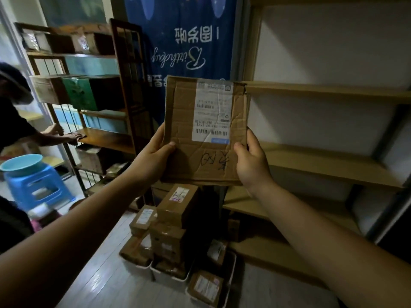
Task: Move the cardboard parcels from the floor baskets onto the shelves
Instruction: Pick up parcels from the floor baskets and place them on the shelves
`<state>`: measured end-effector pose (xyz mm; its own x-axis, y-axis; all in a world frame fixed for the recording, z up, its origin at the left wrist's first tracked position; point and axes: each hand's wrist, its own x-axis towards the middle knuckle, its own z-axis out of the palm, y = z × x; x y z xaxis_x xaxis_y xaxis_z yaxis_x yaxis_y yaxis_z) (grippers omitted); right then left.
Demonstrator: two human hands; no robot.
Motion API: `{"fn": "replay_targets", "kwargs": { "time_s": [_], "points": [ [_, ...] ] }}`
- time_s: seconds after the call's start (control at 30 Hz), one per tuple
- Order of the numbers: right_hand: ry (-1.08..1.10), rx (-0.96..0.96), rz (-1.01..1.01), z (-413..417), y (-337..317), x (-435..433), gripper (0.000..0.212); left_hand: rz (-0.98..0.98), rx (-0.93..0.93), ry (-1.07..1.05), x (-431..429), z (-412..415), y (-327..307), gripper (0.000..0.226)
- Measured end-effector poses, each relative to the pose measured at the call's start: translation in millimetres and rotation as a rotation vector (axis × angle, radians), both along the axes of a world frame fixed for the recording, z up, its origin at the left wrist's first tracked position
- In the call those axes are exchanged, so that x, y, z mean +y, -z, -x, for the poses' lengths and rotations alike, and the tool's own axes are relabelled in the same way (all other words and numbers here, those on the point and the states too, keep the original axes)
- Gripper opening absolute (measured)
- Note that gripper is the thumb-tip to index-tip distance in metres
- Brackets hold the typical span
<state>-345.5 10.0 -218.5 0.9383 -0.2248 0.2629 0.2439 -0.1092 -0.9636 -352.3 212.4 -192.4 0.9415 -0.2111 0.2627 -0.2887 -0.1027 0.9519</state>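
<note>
Cardboard parcel [205,132] stands upright between my left hand [153,156] and right hand [252,161], both clamped on its lower corners. Its top right corner sits just beside the pale shelf [322,92], nearer my right hand.

Two bare forearms reach up and forward from the bottom corners of the view, converging toward the centre. The left hand [155,156], at about 9 o'clock of centre, is curled, thumb on the near side. The right hand [250,160], at 3 o'clock, mirrors it, thumb forward, fingers wrapped behind.
</note>
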Motion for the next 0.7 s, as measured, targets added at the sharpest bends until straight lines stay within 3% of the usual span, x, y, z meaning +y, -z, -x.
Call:
{"fn": "replay_targets", "kwargs": {
  "time_s": [0.37, 0.7],
  "points": [
    [0.005, 0.072, -0.063, -42, 34, 114, 0.031, -0.048, 0.107, 0.057, 116, -63, 32, 0.043],
    [-0.014, 0.133, -0.066, -153, 69, 175, 0.038, -0.059, 0.186, -0.017, 175, -168, 67, 0.046]
  ]
}}
